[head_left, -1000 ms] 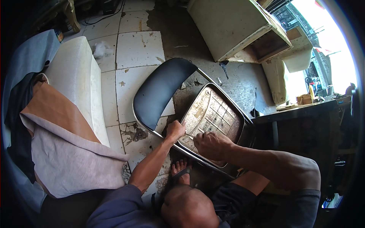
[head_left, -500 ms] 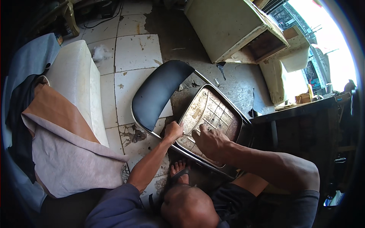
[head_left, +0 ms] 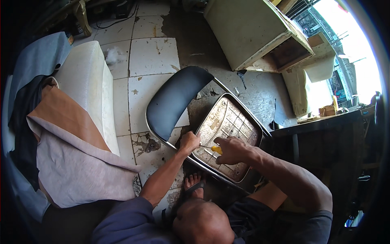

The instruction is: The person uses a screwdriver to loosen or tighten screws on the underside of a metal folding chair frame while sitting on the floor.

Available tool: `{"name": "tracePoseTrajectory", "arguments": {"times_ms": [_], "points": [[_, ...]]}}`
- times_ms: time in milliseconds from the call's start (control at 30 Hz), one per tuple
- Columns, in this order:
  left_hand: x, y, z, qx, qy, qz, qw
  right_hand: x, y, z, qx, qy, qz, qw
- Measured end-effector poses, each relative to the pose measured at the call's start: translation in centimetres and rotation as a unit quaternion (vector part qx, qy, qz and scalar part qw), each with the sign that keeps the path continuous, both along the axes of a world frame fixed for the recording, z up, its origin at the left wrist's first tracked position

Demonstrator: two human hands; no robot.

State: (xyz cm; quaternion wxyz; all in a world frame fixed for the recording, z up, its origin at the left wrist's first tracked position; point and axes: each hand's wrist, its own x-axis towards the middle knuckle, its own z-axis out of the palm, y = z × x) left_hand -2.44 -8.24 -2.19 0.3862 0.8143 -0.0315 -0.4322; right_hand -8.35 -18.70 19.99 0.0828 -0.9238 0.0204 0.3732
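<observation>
A metal-framed chair lies tipped on the floor, its black padded backrest [head_left: 176,105] toward the upper left. The underside of its seat [head_left: 227,126] faces me, a rusty, ribbed panel inside a dark rim. My left hand [head_left: 189,143] is closed on the near left edge of the chair, its fingertips partly hidden. Over the panel, my right hand [head_left: 235,150] holds a screwdriver [head_left: 217,150] by its yellow handle. The thin shaft points left toward my left hand; its tip is hard to make out.
Left of the chair stand a cream foam block [head_left: 83,77] and draped brown fabric [head_left: 67,110] with a pale backing. A cream box-like piece of furniture [head_left: 248,32] is at the back. To the right is a dark workbench [head_left: 325,124]. My sandaled foot [head_left: 195,186] rests close to the chair.
My right hand has shifted and turned on the tool, so the yellow handle shows now. My left hand keeps its place on the chair's edge. The whole view has shifted slightly.
</observation>
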Motion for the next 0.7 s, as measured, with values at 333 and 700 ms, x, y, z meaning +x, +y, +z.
{"name": "tracePoseTrajectory", "arguments": {"times_ms": [333,700], "points": [[-0.8,0.7,0.3,0.0,-0.012,0.017,1.0,1.4,1.7,-0.9,0.025,0.114,-0.422,0.899],[-0.5,-0.1,-0.2,-0.002,-0.044,0.03,0.999,-0.2,4.6,2.1,-0.053,0.028,0.041,0.997]]}}
